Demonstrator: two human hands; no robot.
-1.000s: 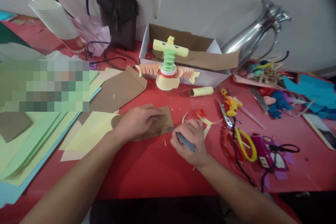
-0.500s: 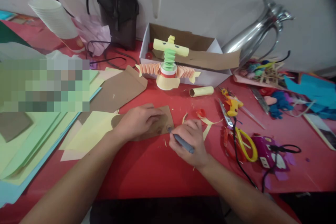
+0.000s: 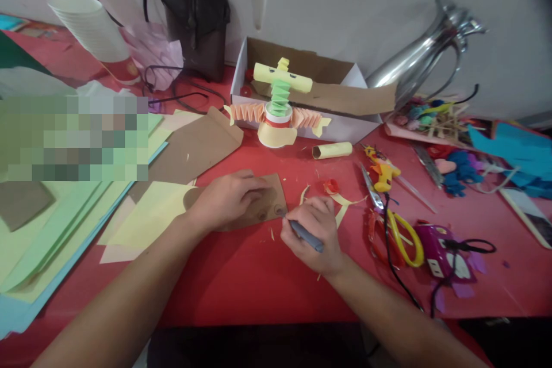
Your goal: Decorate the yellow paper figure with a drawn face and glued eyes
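Note:
My left hand [image 3: 228, 198] lies palm-down with fingers together on a small brown card piece [image 3: 269, 207], pinning it to the red table [image 3: 259, 276]. Dark round marks show on the card near its right corner. My right hand [image 3: 317, 233] is closed around a grey pen [image 3: 306, 234], whose tip touches the card's lower right edge. A curled red paper scrap [image 3: 330, 186] and yellow paper strips [image 3: 342, 204] lie just beyond my right hand.
A paper figure [image 3: 279, 106] with accordion arms stands before an open cardboard box [image 3: 345, 77]. Scissors [image 3: 399, 230], a yellow glue gun [image 3: 382, 172], a purple device [image 3: 440, 250] and a yellow paper roll [image 3: 332, 150] lie right. Coloured paper sheets [image 3: 64, 224] are stacked left. A black bag [image 3: 196, 23] and metal jug [image 3: 426, 49] stand behind.
The pen tip went up onto the dark mark near the card's corner, then came back to the card's lower right edge. My left hand stayed put.

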